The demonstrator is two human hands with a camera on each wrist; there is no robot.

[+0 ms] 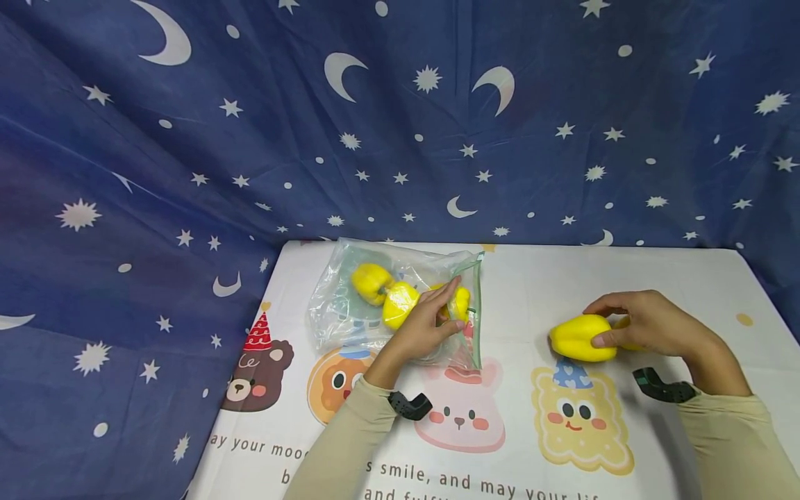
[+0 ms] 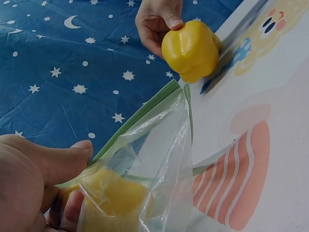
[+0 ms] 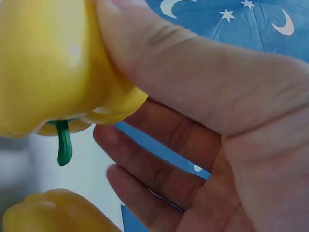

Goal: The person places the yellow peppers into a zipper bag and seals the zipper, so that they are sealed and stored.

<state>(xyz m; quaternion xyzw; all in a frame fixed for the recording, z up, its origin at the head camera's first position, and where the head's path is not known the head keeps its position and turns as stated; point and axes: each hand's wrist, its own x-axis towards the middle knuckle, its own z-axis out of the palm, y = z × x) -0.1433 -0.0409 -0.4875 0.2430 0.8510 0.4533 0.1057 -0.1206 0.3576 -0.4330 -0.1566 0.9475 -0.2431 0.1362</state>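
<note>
Right hand (image 1: 656,323): here's the pinch, thumb and fingers firm on a yellow pepper (image 1: 578,339), right there just beyond the biscuit print (image 1: 578,423); whether it touches the table (image 1: 662,271), hard to tell!
Stem (image 3: 64,145): green, bare, with a second pepper (image 3: 53,215) close by.
Left hand (image 1: 425,326): at the mouth, thumb and fingers holding the bag (image 1: 325,305) by its green edge (image 1: 478,312).
Bag: clear, mouth facing right, at least three bagged peppers (image 1: 371,283) showing through.
</note>
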